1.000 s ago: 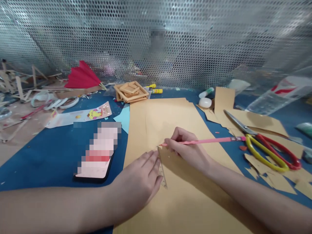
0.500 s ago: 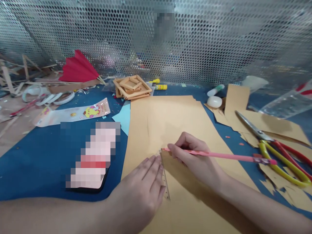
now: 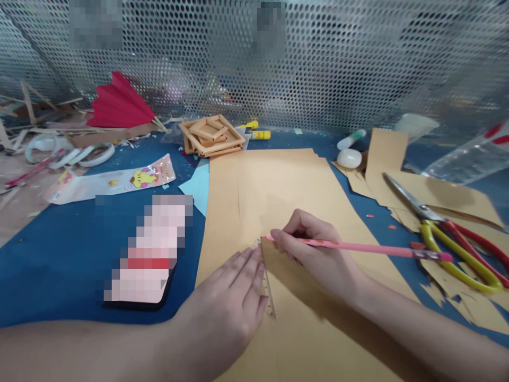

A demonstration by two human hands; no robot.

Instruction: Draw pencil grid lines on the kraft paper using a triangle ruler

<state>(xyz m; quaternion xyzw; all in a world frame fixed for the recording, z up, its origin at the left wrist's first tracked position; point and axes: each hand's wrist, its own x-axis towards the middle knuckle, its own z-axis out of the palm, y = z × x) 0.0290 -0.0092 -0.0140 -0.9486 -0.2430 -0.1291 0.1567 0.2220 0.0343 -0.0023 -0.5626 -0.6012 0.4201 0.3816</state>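
Large sheets of brown paper (image 3: 286, 180) lie before me. My left hand (image 3: 234, 292) is laid flat on them, fingers stretched out, pressing down a clear plastic ruler (image 3: 269, 300) that is mostly hidden under the fingers. A pink pencil (image 3: 358, 246) is pinched in my right hand (image 3: 308, 239). Its tip touches at the ruler's far end, just beyond my left fingertips, and its eraser end points right. I cannot make out any drawn line at the tip. A faint crease or line runs along the paper further up.
At right lie scissors (image 3: 431, 215) with red and yellow handles, paper offcuts (image 3: 449, 191) and a white eraser-like lump (image 3: 349, 158). At left are a blurred phone (image 3: 153, 254), tape rolls (image 3: 97, 155) and a red paper fan (image 3: 119, 106). Stick frames (image 3: 214, 135) stand behind, before a perforated metal panel (image 3: 222, 58).
The view has shifted slightly, so everything sits a little higher. Both hands, the ruler and the pencil keep nearly the same places on the paper.
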